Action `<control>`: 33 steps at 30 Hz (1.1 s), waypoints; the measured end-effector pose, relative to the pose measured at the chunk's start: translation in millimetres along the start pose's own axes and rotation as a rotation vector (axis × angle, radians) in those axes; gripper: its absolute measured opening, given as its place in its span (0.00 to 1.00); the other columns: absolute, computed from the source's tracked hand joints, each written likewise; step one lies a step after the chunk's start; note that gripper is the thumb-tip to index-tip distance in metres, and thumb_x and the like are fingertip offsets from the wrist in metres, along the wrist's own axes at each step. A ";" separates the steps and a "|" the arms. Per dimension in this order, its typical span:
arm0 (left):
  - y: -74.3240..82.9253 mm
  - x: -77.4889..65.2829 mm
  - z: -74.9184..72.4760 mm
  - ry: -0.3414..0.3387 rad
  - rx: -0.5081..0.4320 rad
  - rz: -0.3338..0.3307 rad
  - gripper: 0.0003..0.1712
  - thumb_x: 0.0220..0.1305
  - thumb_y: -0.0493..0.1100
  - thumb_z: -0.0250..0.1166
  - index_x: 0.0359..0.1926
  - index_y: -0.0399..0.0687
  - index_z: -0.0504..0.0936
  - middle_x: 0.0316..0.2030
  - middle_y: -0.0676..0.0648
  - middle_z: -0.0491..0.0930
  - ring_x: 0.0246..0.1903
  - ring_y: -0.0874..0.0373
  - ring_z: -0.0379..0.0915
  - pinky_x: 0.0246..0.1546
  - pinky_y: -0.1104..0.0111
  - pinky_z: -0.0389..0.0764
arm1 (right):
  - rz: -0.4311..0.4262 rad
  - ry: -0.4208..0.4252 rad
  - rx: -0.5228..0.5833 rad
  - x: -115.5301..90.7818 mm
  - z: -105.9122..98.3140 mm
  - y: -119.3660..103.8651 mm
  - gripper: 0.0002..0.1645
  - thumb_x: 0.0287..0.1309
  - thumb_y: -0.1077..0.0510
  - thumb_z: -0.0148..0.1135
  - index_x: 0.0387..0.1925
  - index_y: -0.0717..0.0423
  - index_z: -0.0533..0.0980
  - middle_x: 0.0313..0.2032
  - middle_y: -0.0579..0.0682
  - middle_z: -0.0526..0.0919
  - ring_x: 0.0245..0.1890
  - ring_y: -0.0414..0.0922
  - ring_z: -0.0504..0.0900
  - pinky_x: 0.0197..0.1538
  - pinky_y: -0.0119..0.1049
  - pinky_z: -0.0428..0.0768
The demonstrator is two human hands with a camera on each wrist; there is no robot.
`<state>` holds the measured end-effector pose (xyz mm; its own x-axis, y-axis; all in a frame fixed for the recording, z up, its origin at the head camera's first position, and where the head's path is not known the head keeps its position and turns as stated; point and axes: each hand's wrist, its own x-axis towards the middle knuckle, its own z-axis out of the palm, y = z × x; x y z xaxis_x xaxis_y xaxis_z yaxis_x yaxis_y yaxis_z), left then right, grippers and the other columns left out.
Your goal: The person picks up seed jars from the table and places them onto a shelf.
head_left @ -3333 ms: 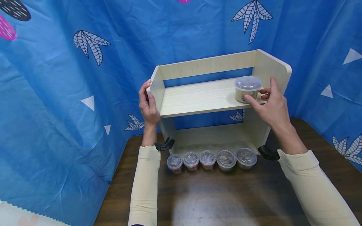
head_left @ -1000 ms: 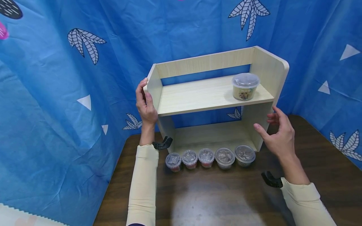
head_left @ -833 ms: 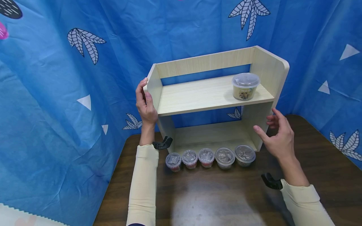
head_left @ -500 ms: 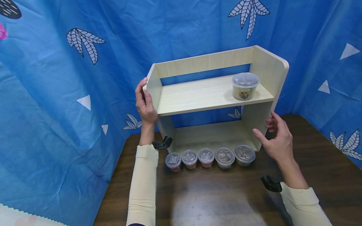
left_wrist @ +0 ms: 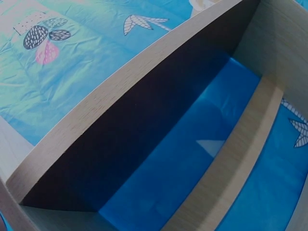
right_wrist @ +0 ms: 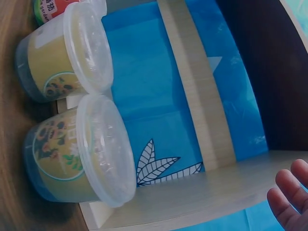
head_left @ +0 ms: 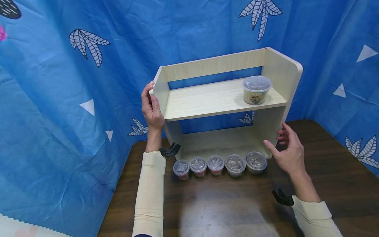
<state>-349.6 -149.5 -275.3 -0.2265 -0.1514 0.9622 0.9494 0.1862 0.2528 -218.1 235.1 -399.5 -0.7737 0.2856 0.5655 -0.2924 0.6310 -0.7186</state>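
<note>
A small pale-wood two-tier shelf stands on the table. My left hand grips the upper front edge of its left side panel, thumb along the front. A lidded plastic tub with a yellowish label sits on the upper board, at the right. My right hand hangs before the lower right side panel, fingers loosely bent, holding nothing. Left of it stands a lidded tub, the rightmost in a row; in the right wrist view this tub shows a yellow label with pictures. The left hand is out of the left wrist view.
Along the shelf's foot, the row continues leftward with a similar wide tub and smaller cups with red at the base, such as the leftmost cup. A dark wooden table lies below. A blue patterned curtain surrounds it.
My right hand has let go of the tub on the upper board and come down towards the row. The tub stays on the board. My left hand keeps its grip.
</note>
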 end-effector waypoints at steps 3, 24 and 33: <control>0.3 -0.2 0.2 0.000 0.003 -0.004 0.19 0.68 0.27 0.44 0.59 0.27 0.65 0.61 0.31 0.68 0.60 0.42 0.68 0.60 0.53 0.72 | 0.008 -0.006 -0.004 -2.6 1.2 2.0 0.47 0.56 0.52 0.71 0.73 0.56 0.59 0.53 0.63 0.75 0.48 0.59 0.76 0.46 0.17 0.62; -0.7 -0.5 0.6 0.002 0.017 -0.013 0.19 0.68 0.26 0.44 0.59 0.26 0.65 0.61 0.29 0.68 0.61 0.41 0.67 0.61 0.54 0.71 | 0.057 -0.053 -0.028 -22.5 10.2 20.1 0.48 0.56 0.52 0.71 0.73 0.58 0.59 0.52 0.64 0.75 0.47 0.58 0.76 0.44 0.23 0.65; 34.5 6.6 9.0 -0.001 0.048 -0.020 0.18 0.66 0.24 0.42 0.56 0.21 0.63 0.58 0.23 0.66 0.59 0.34 0.66 0.61 0.54 0.71 | 0.089 -0.108 -0.044 -27.5 14.7 28.1 0.47 0.58 0.50 0.70 0.72 0.60 0.59 0.54 0.65 0.73 0.48 0.60 0.75 0.46 0.50 0.74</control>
<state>-320.2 -135.3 -259.3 -0.2452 -0.1543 0.9571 0.9332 0.2298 0.2761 -213.3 234.4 -441.2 -0.8521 0.2644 0.4516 -0.1965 0.6382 -0.7444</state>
